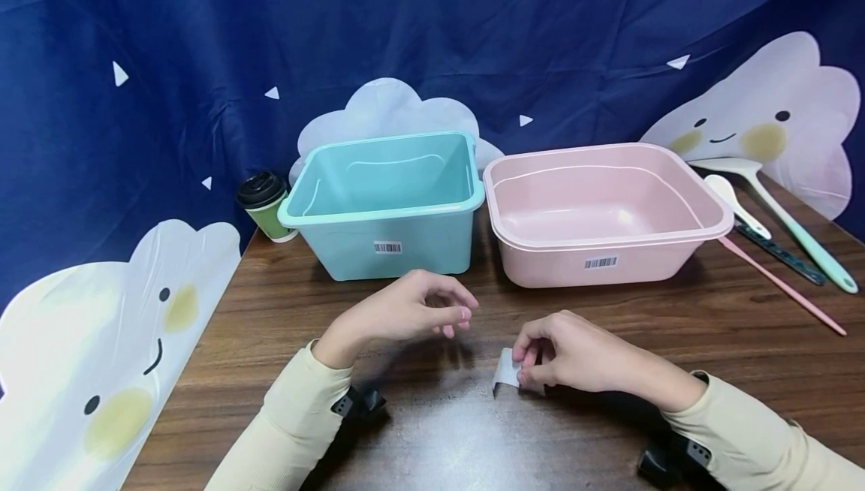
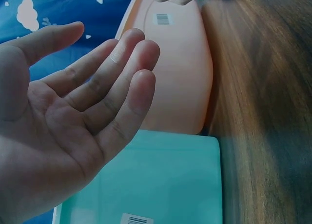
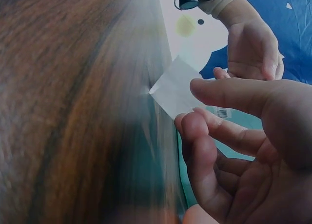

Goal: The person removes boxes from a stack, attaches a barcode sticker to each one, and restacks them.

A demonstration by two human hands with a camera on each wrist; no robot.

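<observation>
Between the thumb and fingers of my right hand is a small white piece of paper or film, pinched at its right side. In the right wrist view the piece looks flat and square-cornered, with one corner at or close to the tabletop. My left hand hovers over the table in front of the turquoise tub, fingers loosely bent. Seen in the left wrist view, the left palm holds nothing.
A pink basin stands right of the turquoise tub. Left of the tub is a green cup with a black lid. Along the table's right side lie a turquoise-handled utensil, a white spoon, a dark strip and a pink stick.
</observation>
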